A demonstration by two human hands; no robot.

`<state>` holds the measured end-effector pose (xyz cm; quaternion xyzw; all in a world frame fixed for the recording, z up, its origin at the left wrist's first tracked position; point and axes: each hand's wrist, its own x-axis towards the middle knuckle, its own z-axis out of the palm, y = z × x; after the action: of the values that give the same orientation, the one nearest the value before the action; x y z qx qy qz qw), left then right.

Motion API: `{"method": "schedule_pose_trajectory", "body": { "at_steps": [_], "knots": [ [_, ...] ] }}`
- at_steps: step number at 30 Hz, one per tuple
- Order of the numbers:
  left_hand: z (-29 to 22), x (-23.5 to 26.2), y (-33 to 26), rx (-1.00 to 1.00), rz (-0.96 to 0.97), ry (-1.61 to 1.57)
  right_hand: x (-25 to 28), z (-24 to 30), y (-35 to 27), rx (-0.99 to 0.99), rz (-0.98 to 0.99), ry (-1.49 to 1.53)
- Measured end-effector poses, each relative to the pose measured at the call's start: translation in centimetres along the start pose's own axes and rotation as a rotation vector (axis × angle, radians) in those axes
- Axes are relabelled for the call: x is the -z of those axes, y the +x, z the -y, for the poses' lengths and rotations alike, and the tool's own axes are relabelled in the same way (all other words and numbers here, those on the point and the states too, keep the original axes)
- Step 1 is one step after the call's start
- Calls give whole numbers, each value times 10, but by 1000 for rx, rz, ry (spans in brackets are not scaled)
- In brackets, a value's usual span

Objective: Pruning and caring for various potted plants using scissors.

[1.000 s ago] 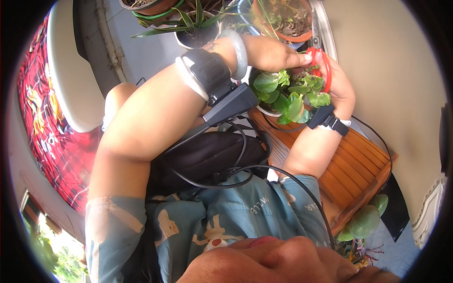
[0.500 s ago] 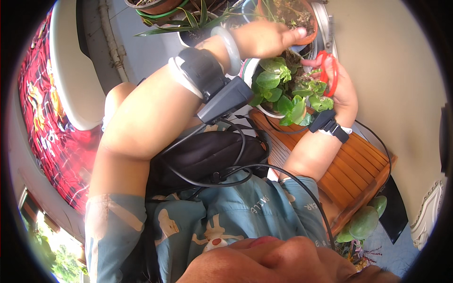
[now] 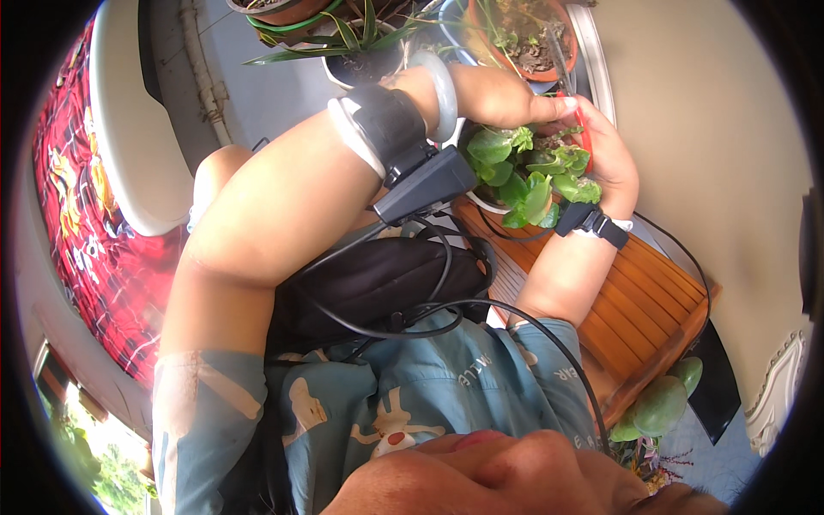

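A leafy green potted plant (image 3: 539,193) stands in front of me, its pot mostly hidden by leaves and hands. Over its far side, my left hand (image 3: 502,97) is closed with the thumb stretched right, beside my right hand; its fingertips are hidden, and I cannot make out what they hold. At the plant's right, my right hand (image 3: 614,154) grips red-handled scissors (image 3: 586,137). Their dark blades point away, toward an orange pot (image 3: 566,24) of soil and thin stems.
A spiky-leaved plant in a white pot (image 3: 339,70) stands beyond my left wrist. Under my right forearm is a slatted wooden stool (image 3: 644,300). Black cables (image 3: 532,319) loop across a black bag (image 3: 386,279) on my lap. A beige wall (image 3: 695,129) rises at the right.
My left hand has moved right and slightly nearer, up to my right hand. The scissors have turned, with their blades swinging left over the orange pot's edge.
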<state>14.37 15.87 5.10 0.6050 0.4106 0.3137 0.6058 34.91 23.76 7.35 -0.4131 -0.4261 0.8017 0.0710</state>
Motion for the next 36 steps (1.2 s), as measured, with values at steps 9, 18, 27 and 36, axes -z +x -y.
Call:
{"method": "schedule_pose_trajectory", "body": {
  "at_steps": [9, 18, 27, 36],
  "knots": [
    [-33, 10, -21, -34, -39, -531, -10, 1, -11, 303, -161, -10],
    [6, 22, -12, 264, -524, 174, 10, 13, -4, 315, -290, -242],
    [-6, 15, -5, 53, -269, 248, -9, 12, -13, 151, -256, -474],
    [7, 9, -5, 78, -244, 269, -20, 10, -15, 108, -208, -283]
  ]
}}
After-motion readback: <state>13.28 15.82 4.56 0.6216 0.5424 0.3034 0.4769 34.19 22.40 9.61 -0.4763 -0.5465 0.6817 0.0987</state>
